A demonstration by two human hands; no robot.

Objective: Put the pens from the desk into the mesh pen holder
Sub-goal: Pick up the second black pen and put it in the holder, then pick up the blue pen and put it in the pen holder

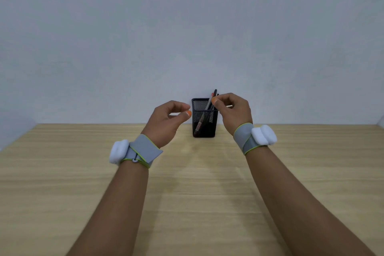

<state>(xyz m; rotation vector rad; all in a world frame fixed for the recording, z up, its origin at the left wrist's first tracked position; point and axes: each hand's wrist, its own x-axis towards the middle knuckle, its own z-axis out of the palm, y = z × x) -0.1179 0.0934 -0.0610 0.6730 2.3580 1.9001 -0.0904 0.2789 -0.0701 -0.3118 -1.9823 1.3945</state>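
A black mesh pen holder point(204, 129) stands at the far edge of the wooden desk point(187, 193), against the wall. Several pens point(208, 104) lean inside it, their tops sticking out to the upper right. My right hand point(233, 110) hovers just right of the holder's rim, fingertips pinched together at the pen tops; whether they still grip a pen is unclear. My left hand point(168, 120) floats just left of the holder, fingers curled and apart, holding nothing. Both wrists wear grey straps with white sensor pods.
A plain pale wall point(187, 37) rises directly behind the holder. The desk's left and right far corners show at the frame sides. No loose pens are visible on the wooden surface around my forearms.
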